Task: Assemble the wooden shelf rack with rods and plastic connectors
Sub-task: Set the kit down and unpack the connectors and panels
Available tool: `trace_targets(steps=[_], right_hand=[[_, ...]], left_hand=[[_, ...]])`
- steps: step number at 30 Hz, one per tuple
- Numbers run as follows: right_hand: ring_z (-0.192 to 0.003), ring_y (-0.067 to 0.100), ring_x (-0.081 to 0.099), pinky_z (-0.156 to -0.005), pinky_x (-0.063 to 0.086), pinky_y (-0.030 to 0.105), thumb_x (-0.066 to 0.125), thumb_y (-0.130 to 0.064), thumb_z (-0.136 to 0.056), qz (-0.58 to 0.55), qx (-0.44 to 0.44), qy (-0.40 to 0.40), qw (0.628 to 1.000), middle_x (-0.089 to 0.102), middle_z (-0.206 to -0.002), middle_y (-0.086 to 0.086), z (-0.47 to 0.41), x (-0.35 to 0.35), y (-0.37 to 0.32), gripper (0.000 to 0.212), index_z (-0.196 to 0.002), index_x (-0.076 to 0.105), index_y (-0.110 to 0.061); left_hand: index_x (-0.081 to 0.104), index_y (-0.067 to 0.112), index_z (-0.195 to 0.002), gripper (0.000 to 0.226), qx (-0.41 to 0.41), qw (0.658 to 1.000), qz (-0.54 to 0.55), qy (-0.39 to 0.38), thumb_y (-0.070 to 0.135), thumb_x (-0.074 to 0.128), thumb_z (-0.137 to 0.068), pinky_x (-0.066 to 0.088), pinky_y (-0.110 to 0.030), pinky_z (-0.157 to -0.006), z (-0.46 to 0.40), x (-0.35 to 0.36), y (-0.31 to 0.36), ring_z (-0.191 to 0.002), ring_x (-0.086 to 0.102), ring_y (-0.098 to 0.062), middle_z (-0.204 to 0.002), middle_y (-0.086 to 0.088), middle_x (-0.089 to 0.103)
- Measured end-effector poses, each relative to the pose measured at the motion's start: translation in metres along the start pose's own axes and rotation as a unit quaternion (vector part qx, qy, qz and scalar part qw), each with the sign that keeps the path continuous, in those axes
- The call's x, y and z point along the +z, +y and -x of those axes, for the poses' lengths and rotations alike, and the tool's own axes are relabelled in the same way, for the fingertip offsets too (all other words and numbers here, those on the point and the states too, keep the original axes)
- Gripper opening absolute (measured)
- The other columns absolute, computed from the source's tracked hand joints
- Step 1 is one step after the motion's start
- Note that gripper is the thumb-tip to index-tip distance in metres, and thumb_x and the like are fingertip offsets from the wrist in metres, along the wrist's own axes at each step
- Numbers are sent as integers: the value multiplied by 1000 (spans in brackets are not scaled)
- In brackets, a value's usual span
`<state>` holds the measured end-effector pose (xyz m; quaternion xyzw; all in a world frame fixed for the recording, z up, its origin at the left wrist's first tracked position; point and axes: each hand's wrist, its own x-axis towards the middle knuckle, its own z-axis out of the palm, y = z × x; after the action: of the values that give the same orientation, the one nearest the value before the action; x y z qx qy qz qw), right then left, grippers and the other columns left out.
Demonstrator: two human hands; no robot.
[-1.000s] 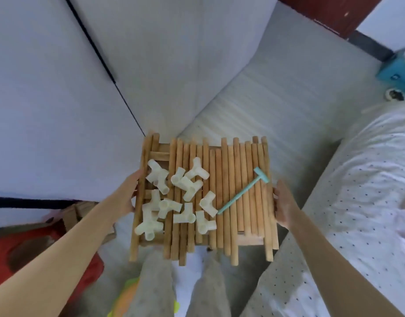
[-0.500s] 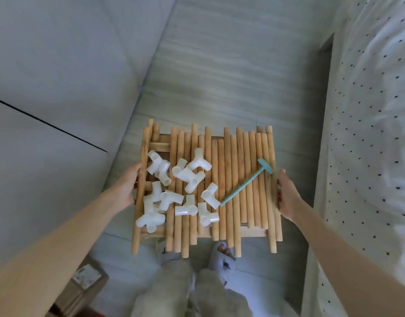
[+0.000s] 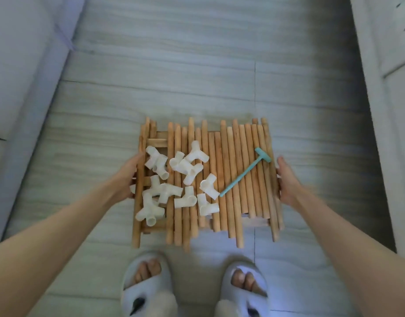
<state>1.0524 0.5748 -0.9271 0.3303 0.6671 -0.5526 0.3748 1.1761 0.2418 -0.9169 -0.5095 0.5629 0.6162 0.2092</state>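
Now looking straight down at floor (image 3: pixel 197 65); wall and dotted bedding from half second ago mostly gone, slippers (image 3: pixel 149 282) now in lower frame. Same carry: left hand (image 3: pixel 126 177) and right hand (image 3: pixel 286 179) at side edges of wooden rack (image 3: pixel 240 170), centre frame. White connectors (image 3: pixel 185 168) heaped left, teal mallet (image 3: pixel 242 172) right. Fingers tucked under, grip hard to tell. Blurry.
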Motion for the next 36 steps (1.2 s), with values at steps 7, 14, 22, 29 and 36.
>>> trace_targets(steps=[7, 14, 22, 29, 36], right_hand=[[-93, 19, 60, -82, 49, 39, 27, -68, -90, 9, -26, 3, 1000, 63, -100, 6, -25, -12, 6, 59, -95, 58, -19], [-84, 16, 59, -69, 48, 34, 28, -68, -89, 17, -33, 18, 999, 62, -94, 4, -35, -16, 2, 66, -113, 57, -14], [-94, 20, 53, -88, 41, 43, 35, -67, -87, 89, -26, 29, 995, 58, -103, 3, -26, -10, 14, 63, -119, 52, -15], [-128, 31, 42, -106, 37, 47, 42, -37, -97, 327, -188, 123, 918, 40, -141, 14, 4, 20, 26, 56, -145, 27, -14], [-140, 28, 22, -111, 26, 44, 54, -40, -90, 517, -361, 16, 776, 20, -154, 9, 41, 69, 31, 70, -148, 20, -19]], left_hand=[[61, 17, -100, 44, 16, 1000, -8, -10, 56, 44, -88, 45, -44, -72, -36, 23, 7, -84, 54, -23, -95, -6, 58], [61, 17, -98, 42, 25, 999, -12, -26, 55, 46, -86, 45, -40, -68, -41, 31, 14, -83, 53, -22, -92, -4, 58], [62, 27, -105, 39, 91, 993, -67, -39, 54, 36, -94, 48, -42, -77, -21, 28, 5, -91, 59, -17, -100, 1, 64], [28, 29, -144, 44, 199, 960, -188, -60, 34, 36, -101, 36, -31, -89, 11, 31, -20, -113, 45, -14, -138, 4, 42], [21, 20, -148, 74, 316, 854, -413, 22, 32, 61, -87, 27, -42, -112, 16, 20, -24, -139, 23, -28, -152, -11, 20]])
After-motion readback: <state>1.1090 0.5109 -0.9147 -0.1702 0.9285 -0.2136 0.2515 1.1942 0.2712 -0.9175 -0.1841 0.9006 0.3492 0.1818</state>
